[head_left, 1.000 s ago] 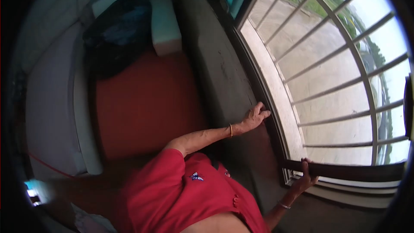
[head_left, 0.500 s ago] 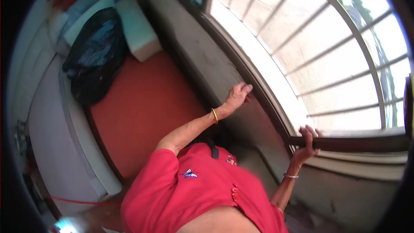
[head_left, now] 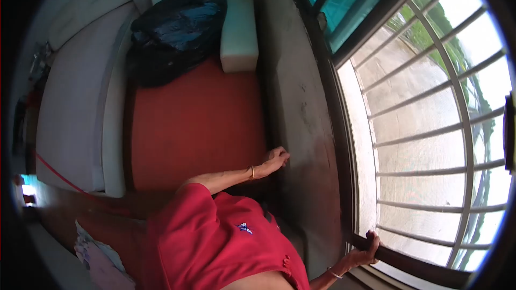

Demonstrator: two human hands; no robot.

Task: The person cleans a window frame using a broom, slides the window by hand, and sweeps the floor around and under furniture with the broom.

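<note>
Head view: The left hand point(head_left: 277, 158), loosely curled, has drawn back from the dark window rail point(head_left: 338, 145) toward the grey wall point(head_left: 306, 107), leaving the right hand point(head_left: 366, 252) to work alone, its grip wrapped around the dark frame bar point(head_left: 424, 266) at the near end of the metal grille point(head_left: 468, 145). Whether the left hand holds anything cannot be told.

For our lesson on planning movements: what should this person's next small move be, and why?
Perhaps slide the dark window rail slightly with the right hand: that hand grips it near one end, while the left hand is well clear of it.
</note>
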